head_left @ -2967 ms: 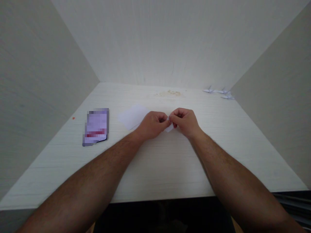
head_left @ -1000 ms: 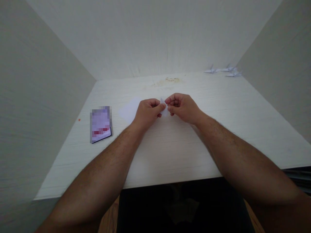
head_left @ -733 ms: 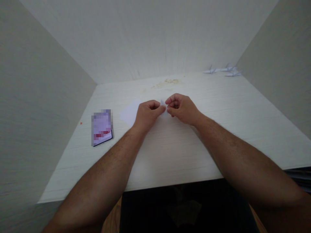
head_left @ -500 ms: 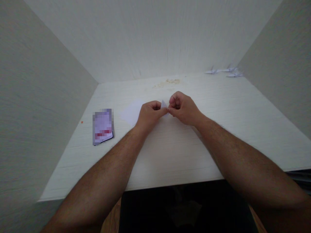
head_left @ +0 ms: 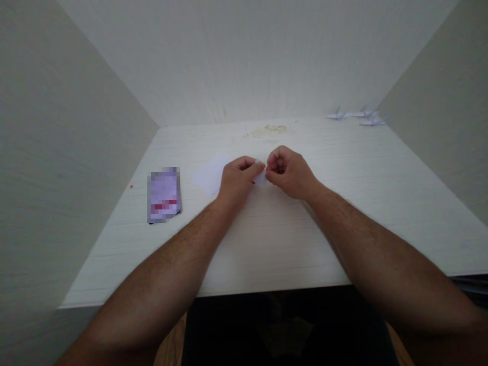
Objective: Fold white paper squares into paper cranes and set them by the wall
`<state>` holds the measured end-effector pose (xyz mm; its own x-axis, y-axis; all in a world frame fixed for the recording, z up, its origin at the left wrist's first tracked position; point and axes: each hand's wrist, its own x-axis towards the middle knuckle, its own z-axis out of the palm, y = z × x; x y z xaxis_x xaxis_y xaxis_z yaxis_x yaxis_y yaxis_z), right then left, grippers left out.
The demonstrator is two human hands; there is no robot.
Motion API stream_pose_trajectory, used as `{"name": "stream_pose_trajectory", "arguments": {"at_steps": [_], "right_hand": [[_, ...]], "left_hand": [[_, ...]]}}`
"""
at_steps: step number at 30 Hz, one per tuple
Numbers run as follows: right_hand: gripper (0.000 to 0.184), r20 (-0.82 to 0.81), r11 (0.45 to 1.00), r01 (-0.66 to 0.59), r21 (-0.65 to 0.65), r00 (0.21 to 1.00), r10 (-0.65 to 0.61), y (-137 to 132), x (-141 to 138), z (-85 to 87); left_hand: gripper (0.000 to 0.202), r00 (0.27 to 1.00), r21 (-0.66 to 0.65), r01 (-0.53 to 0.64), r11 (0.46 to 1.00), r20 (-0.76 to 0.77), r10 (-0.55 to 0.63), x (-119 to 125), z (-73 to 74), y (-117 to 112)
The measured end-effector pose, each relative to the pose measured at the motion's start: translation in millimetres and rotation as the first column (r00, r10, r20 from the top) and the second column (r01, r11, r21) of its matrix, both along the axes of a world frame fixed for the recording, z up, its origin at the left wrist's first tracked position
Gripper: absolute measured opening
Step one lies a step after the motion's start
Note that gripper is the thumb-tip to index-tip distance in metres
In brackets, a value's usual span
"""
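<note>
My left hand (head_left: 238,179) and my right hand (head_left: 288,172) meet at the middle of the white table (head_left: 267,239), knuckles up and fingers curled. Both pinch a small folded piece of white paper (head_left: 260,177) between thumb and fingertips. Most of that paper is hidden by the fingers. A flat sheet of white paper (head_left: 209,174) lies on the table just left of my left hand.
A phone (head_left: 163,194) lies flat at the left of the table. Three small folded paper cranes (head_left: 356,116) sit in the far right corner. A brownish stain (head_left: 269,130) marks the far middle. Walls close the table on three sides.
My hands stay together on the folded paper, with the fingers shifting slightly on it. The view has moved a little, and the paper's tip shows less between my fingers than before.
</note>
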<state>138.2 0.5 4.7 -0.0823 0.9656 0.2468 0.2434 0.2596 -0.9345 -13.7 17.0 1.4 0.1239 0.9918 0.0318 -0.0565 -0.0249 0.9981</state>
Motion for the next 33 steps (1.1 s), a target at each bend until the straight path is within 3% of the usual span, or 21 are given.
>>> {"name": "stream_pose_trajectory", "arguments": {"at_steps": [4, 7, 13, 18, 26, 33], "right_hand": [[0.009, 0.101, 0.996, 0.093, -0.006, 0.991, -0.092, -1.4, -1.4, -2.4], [0.021, 0.178, 0.992, 0.119, 0.036, 0.976, -0.124, -2.6, -2.9, -1.8], [0.003, 0.076, 0.996, 0.084, 0.013, 0.993, -0.085, -1.3, -1.3, -4.5], [0.008, -0.034, 0.998, 0.032, -0.060, 0.999, -0.034, -2.5, -2.4, -3.6], [0.017, 0.050, 0.978, 0.192, -0.086, 0.981, -0.188, -3.3, -2.8, -1.8], [0.018, 0.095, 0.992, 0.125, 0.006, 0.988, -0.125, -7.0, -3.0, -1.2]], "left_hand": [[0.019, 0.999, -0.018, 0.031, 0.999, 0.015, -0.031, -0.4, -0.6, 1.7], [0.021, 0.999, -0.013, 0.027, 1.000, 0.024, -0.027, 1.0, -1.2, 1.0], [0.019, 0.995, 0.009, -0.040, 0.999, 0.087, 0.039, 3.0, 1.0, -1.3], [0.023, 0.992, 0.002, -0.055, 0.998, 0.117, 0.054, 3.7, 1.1, -0.6], [0.018, 0.993, 0.001, 0.036, 0.999, 0.108, -0.036, 6.6, 3.1, -4.7], [0.015, 0.960, -0.075, 0.026, 0.997, 0.281, -0.004, 9.1, 2.8, -4.7]]}}
